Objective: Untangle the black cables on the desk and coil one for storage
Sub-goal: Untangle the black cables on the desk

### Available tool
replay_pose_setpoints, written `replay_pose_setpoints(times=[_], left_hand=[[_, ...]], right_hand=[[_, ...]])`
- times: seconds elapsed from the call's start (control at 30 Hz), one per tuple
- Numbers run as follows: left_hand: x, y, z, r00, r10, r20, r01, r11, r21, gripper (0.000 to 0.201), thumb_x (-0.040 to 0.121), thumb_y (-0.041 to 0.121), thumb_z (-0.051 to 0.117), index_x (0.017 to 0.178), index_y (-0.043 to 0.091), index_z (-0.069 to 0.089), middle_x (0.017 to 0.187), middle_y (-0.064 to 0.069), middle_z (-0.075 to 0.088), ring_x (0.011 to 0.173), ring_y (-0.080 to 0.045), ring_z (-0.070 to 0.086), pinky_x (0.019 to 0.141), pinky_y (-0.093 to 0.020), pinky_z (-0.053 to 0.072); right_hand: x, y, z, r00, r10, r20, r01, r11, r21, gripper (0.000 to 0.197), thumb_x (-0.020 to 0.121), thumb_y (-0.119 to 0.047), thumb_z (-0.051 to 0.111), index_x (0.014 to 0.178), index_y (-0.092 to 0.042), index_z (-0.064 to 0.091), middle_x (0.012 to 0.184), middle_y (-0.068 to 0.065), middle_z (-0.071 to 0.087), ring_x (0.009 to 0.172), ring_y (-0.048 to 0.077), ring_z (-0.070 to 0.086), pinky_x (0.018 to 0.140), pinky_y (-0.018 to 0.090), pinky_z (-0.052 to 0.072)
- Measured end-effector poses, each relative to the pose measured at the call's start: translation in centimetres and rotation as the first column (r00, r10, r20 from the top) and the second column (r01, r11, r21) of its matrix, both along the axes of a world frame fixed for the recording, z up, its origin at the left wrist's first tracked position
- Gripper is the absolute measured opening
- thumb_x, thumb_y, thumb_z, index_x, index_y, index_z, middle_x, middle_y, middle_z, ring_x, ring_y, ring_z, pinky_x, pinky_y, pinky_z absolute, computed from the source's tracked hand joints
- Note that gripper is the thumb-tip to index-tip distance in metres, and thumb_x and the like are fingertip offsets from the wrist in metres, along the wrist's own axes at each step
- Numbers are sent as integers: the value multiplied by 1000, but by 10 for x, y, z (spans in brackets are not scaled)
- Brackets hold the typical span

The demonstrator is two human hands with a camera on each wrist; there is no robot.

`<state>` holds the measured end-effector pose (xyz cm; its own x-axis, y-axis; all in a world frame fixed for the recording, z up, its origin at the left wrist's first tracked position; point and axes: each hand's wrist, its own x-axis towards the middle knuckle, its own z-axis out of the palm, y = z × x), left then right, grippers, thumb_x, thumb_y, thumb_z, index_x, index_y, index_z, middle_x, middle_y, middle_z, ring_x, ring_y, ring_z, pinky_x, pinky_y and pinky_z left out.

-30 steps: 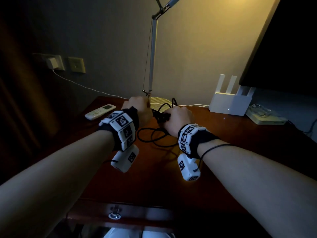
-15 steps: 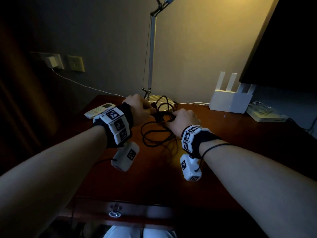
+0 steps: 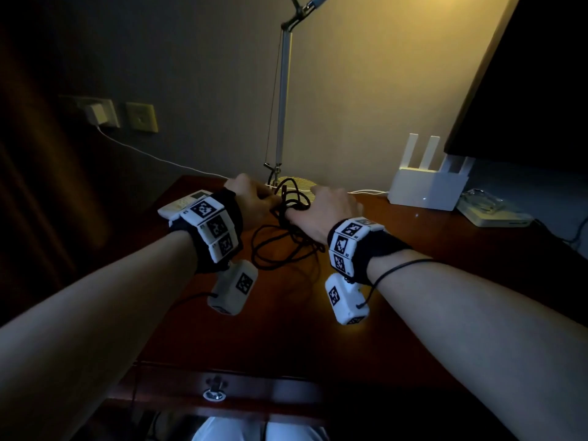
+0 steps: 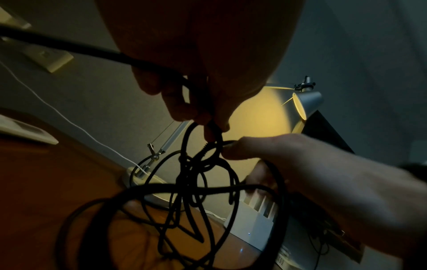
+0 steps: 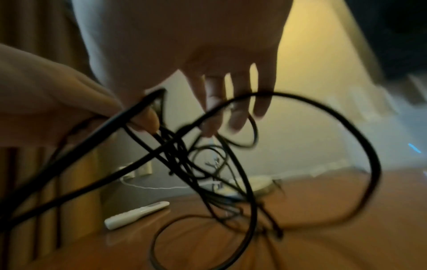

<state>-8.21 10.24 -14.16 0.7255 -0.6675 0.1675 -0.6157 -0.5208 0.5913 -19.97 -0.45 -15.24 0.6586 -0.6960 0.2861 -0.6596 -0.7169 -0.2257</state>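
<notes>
A tangle of black cables (image 3: 280, 246) hangs between my two hands above the dark wooden desk (image 3: 286, 329), just in front of the lamp base. My left hand (image 3: 251, 200) pinches the top of the bundle (image 4: 189, 182) between thumb and fingertips (image 4: 203, 118). My right hand (image 3: 331, 206) meets it from the right. Its thumb and forefinger pinch a strand at the knot, while the other fingers (image 5: 219, 113) hang spread, with a wide loop (image 5: 300, 102) crossing them. The lower loops trail onto the desk.
A round lamp base (image 3: 294, 184) and its pole (image 3: 282, 106) stand right behind the hands. A white remote (image 3: 183, 203) lies to the left. A white router (image 3: 426, 186), a flat white box (image 3: 496, 214) and a dark monitor (image 3: 525, 90) are on the right.
Both hands have drawn the tangle up off the desk. Loops that lay flat now hang bunched between my wrists.
</notes>
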Motion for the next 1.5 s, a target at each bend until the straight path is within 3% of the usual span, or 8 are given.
replay_pose_setpoints(times=[0.1, 0.27, 0.47, 0.6, 0.93, 1.2, 1.33, 1.5], left_hand=[[-1, -2, -1, 1000, 28, 13, -28, 1000, -11, 24, 90, 39, 61, 106, 25, 72, 96, 0, 68, 78, -11, 55, 58, -22, 40], [-4, -1, -2, 1000, 16, 25, -16, 1000, 3, 24, 89, 42, 61, 100, 25, 74, 94, 0, 70, 76, -13, 60, 51, -22, 41], [4, 2, -11, 994, 31, -105, -40, 995, -87, 24, 87, 45, 64, 97, 26, 74, 68, 7, 60, 59, -6, 52, 50, -21, 38], [3, -1, -10, 970, -130, -205, 93, 979, -182, 25, 88, 37, 65, 95, 16, 76, 63, 5, 61, 57, -8, 52, 56, -22, 42], [8, 6, -6, 980, -118, -163, 101, 989, -110, 20, 86, 38, 66, 96, 24, 75, 81, 7, 62, 73, -8, 56, 56, -22, 39], [12, 13, 3, 987, -73, -145, 60, 994, -94, 17, 88, 38, 63, 98, 27, 71, 82, 8, 60, 73, -7, 54, 55, -24, 40], [12, 14, 0, 979, -72, -188, 62, 996, -57, 14, 88, 37, 63, 95, 26, 69, 81, 5, 62, 72, -9, 56, 57, -25, 44], [8, 2, -11, 993, -18, -117, 14, 999, -35, 19, 87, 44, 63, 88, 27, 72, 79, 2, 69, 73, -15, 65, 62, -28, 54]], right_hand=[[2, -1, 2, 995, 90, 48, -80, 981, -175, 56, 79, -62, 59, 116, -20, 62, 119, 5, 57, 118, 29, 46, 96, 43, 41], [12, -3, -16, 900, 389, 196, -380, 921, -82, 11, 82, -11, 70, 91, -16, 66, 104, -1, 55, 106, 22, 50, 84, 32, 43], [17, -9, -28, 885, 367, 287, -379, 925, -15, 10, 75, -24, 74, 80, -21, 66, 96, -3, 62, 94, 19, 55, 74, 25, 38], [21, -9, -28, 896, 357, 263, -382, 923, 46, 28, 71, -28, 74, 98, -25, 66, 102, -3, 61, 98, 20, 53, 78, 31, 45], [-1, -26, -37, 951, 254, 177, -282, 947, 155, 40, 75, -45, 77, 113, -37, 70, 97, -7, 71, 91, 13, 62, 77, 27, 54], [11, -35, -43, 991, 108, 81, -121, 977, 174, 38, 71, -58, 74, 94, -28, 74, 94, 1, 66, 73, 17, 49, 50, 19, 29], [13, -27, -38, 993, 103, 59, -113, 975, 193, 37, 70, -48, 77, 100, -26, 73, 97, 4, 68, 83, 23, 61, 71, 30, 55], [10, -1, -15, 957, 223, 185, -241, 967, 79, 54, 69, -46, 70, 120, -29, 63, 114, 1, 55, 116, 25, 46, 95, 41, 44]])
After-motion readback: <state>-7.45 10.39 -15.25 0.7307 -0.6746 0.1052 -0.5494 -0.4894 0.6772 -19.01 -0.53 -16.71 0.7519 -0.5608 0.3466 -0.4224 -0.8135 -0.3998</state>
